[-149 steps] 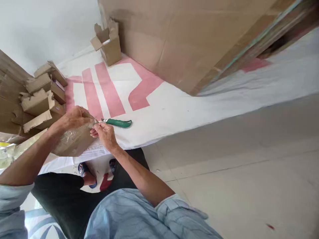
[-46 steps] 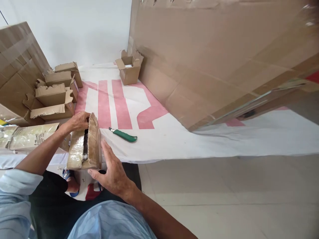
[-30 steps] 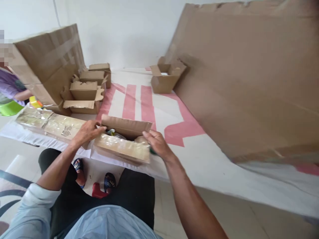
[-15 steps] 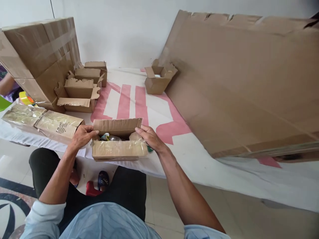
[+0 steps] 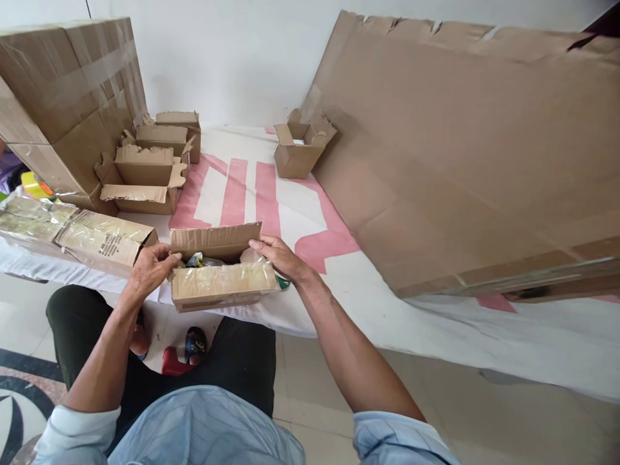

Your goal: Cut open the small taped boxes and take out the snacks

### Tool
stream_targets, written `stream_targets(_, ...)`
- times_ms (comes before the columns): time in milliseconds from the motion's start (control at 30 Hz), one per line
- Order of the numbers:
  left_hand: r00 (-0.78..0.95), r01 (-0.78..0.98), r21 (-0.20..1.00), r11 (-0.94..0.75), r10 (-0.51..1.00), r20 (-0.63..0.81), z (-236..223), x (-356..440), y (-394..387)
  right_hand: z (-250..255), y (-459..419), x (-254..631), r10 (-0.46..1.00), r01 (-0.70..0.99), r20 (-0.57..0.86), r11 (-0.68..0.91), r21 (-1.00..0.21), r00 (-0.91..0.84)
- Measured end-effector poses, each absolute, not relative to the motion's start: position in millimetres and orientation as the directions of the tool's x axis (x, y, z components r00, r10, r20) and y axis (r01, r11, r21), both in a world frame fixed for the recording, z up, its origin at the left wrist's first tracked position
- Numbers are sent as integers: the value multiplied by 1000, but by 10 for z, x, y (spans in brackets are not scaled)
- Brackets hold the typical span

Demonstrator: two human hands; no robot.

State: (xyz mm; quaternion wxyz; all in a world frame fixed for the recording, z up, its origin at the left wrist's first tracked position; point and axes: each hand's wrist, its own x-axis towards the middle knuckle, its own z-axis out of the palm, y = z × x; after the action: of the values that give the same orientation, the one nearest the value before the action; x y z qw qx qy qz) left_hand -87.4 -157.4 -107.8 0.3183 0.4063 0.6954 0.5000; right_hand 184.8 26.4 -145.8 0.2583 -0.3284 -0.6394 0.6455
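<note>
A small cardboard box (image 5: pixel 223 285) with its flaps up sits at the table's front edge. Inside it lie wrapped items, one partly yellow and white (image 5: pixel 196 259); the rest is hard to make out. My left hand (image 5: pixel 151 268) is closed at the box's left end, thumb on the back corner. At the right end, my right hand (image 5: pixel 278 254) pinches the raised back flap (image 5: pixel 213 239). Something green (image 5: pixel 283 282) shows beside the box's right end. Just left of my left hand lies a long taped carton (image 5: pixel 109 240).
Several open small boxes (image 5: pixel 145 169) stand in a row before stacked taped cartons (image 5: pixel 72 84) at the left. Another open box (image 5: pixel 299 155) is at the back, against a large leaning cardboard sheet (image 5: pixel 465 148). A yellow tape roll (image 5: pixel 35 186) lies far left.
The view has shifted, so everything sits slightly further left. The held box has tilted a little, its right end higher. Both hands keep their grip on it.
</note>
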Motion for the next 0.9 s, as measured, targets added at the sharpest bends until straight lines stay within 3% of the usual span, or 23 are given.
stream_targets(300,-631,185,977,103,775,38,-1268,-672,-1617,-1451,177,1816,769,31,-131,-144,-989,-625)
stream_targets(633,-663,-223,970,-101,745,-75,-1619,-485,-1611,-1486,59,1775,794,8,-158,-190,-982,-587)
stream_targets(900,-655,-173,984,-35,750,-88,-1630,-493,-1562,-1510,44,1731,801,41,-141,-144,-989,-582)
